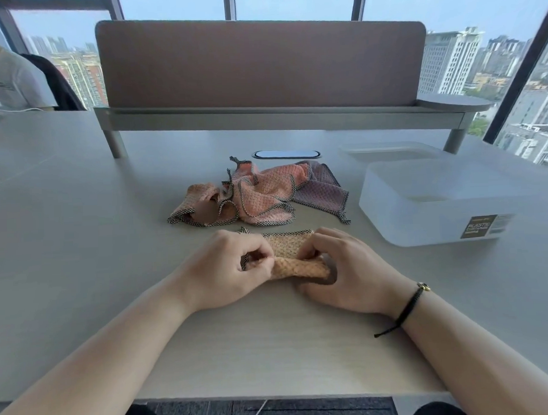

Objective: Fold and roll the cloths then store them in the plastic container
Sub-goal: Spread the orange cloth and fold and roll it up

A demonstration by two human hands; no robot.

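**Cloth half-rolled between two hands on office table**

Cloth [294, 259] of orange waffle weave with checked trim, lying at six o'clock of the loose heap, its near edge curled into a roll and its far part flat on the table [81, 245]; pinched at the roll's left end by the left hand [228, 271], fingers curled, thumb and fingertips closed on the fabric; gripped at the roll's right end by the right hand [346, 273], fingers bent over the cloth, palm low on the table; black cord bracelet [406, 308] at the right wrist. Heap of unfolded cloths at twelve o'clock of the hands: peach cloth [201, 206] on the left, pink cloth [263, 195] in the middle and partly over its neighbours, lilac cloth [325, 190] on the right. Plastic container [428, 202], translucent and open, label on its near wall, at two o'clock of the hands and well apart from the rolled cloth; lid [388, 150] lying just behind it. Desk divider [261, 65] standing at twelve o'clock beyond the heap, cable port [286, 154] at its foot; windows with city towers behind; another person's white sleeve [10, 83] at ten o'clock.
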